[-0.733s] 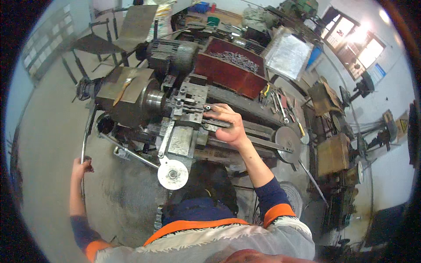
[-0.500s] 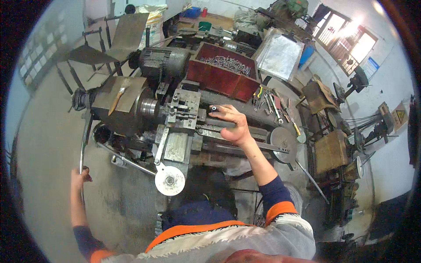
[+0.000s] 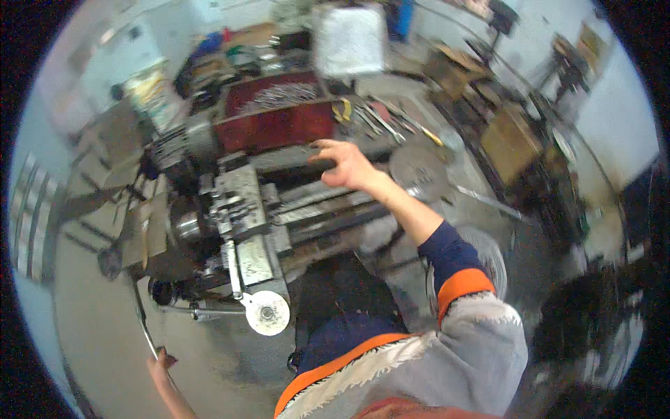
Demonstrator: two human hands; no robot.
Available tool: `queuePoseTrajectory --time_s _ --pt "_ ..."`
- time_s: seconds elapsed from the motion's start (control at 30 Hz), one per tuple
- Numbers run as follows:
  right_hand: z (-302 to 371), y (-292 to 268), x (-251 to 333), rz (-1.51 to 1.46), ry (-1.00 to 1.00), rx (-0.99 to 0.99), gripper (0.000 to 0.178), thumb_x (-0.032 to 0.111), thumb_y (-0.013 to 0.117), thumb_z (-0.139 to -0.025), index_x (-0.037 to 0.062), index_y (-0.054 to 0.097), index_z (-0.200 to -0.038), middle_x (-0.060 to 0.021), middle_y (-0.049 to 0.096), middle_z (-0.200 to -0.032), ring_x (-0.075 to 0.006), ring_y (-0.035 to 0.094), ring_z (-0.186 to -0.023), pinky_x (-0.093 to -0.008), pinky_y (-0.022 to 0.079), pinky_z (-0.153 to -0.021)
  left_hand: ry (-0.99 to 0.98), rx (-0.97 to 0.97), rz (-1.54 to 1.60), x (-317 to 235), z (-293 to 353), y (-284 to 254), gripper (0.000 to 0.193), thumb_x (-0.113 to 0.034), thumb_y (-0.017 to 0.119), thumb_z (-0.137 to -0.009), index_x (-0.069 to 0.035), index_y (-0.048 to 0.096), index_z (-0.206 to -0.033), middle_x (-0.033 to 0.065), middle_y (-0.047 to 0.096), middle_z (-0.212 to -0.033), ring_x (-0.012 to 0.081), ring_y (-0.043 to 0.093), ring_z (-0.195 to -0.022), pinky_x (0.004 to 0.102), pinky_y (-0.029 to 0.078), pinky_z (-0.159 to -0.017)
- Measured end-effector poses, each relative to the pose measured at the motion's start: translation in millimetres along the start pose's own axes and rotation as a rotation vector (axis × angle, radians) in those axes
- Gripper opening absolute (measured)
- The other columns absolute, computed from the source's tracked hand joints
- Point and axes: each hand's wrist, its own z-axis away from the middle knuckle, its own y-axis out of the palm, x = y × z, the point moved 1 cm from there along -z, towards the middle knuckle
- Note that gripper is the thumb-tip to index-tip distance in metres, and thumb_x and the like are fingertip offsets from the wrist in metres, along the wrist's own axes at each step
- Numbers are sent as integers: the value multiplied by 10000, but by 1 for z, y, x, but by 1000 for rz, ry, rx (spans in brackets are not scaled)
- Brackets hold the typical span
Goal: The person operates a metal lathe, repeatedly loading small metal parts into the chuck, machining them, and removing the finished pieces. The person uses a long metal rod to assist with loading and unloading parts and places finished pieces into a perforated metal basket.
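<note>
At the lower left, my left hand (image 3: 162, 359) is closed round a long metal lever (image 3: 145, 322) that rises to the headstock of a small lathe. My right hand (image 3: 343, 166) hangs over the lathe bed, in front of the red parts box (image 3: 276, 127). Its fingers reach left, spread apart with the thumb away from them; blur softens the tips, and no part shows between them. Left of that hand is the tool slide (image 3: 241, 199) with its clamps. Nearer to me sits a white round handwheel (image 3: 267, 313). The chuck (image 3: 188, 225) is at the slide's left.
Small metal pieces fill the red box. Wrenches (image 3: 370, 120) and yellow-handled pliers (image 3: 342, 110) lie on the bench to its right. A round disc (image 3: 419, 171) stands at the bed's right end. A brush (image 3: 145, 241) rests on the headstock; other machines line the right wall.
The view has swung, shifting the lathe left and down. My right hand has moved away from the tool slide; the small cylindrical piece at its fingertips no longer shows. My left hand stays on the lever.
</note>
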Motion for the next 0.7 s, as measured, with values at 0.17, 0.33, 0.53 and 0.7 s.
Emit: queuePoseTrajectory --time_s 0.17,0.33,0.53,0.7 --pt "135 -97 -53 192 552 -27 362 181 641 -594 78 661 -941 -167 633 -864 -308 616 -803 -372 494 -726 -205 -95 148 30 -4 -26 350 -227 650 -781 71 537 -925 155 529 -647 244 545 -574 360 498 -534" --pt "323 -166 -63 588 987 44 236 231 624 -617 79 673 -790 -162 629 -727 -325 621 -702 -395 505 -663 -363 57 403 58 -52 -32 340 -212 630 -801 49 549 -1004 105 544 -678 211 531 -599 340 475 -571" --pt "436 -109 -53 520 1276 283 243 231 632 -567 90 681 -758 -138 639 -755 -300 623 -734 -356 494 -703 -233 218 344 60 -35 -41 412 -207 653 -784 2 532 -1118 68 538 -664 214 529 -609 402 478 -666" --pt "464 -90 -57 578 1252 315 261 220 629 -548 95 681 -771 -148 635 -763 -314 611 -755 -378 489 -709 -223 167 290 43 -44 -31 397 -231 647 -779 0 546 -1086 81 547 -665 226 536 -606 408 475 -652"
